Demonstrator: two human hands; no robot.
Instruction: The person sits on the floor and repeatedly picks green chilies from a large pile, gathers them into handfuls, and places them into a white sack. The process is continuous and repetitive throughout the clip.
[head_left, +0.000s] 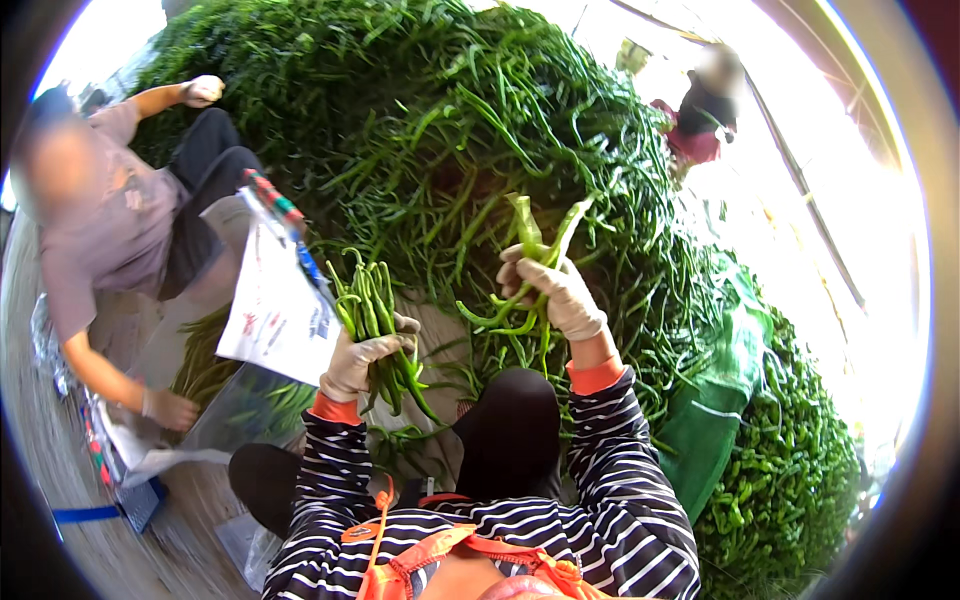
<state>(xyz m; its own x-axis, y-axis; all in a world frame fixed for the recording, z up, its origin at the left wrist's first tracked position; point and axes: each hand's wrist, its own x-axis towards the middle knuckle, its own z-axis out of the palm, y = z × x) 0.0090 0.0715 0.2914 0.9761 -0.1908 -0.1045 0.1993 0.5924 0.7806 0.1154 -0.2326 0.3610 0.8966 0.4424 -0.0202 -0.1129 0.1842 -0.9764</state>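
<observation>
A bundle of long green chili peppers (370, 300) is gripped in my gloved left hand (365, 360), with the stems pointing up and away from me. My gloved right hand (559, 292), further forward, pinches a few more green peppers (555, 244); some stick up past the fingers and others hang below. Both hands are in front of the large heap of long green peppers (420, 142). Loose peppers (401, 442) lie low between my knees, near a pale sheet (442, 337).
A co-worker (112, 202) sits at the left, one gloved hand (171, 409) by a bag holding peppers. A white printed bag (277, 292) stands close to my left hand. Green mesh (701, 427) separates a heap of shorter peppers (780, 450) at right. Another person (697, 112) is beyond the heap.
</observation>
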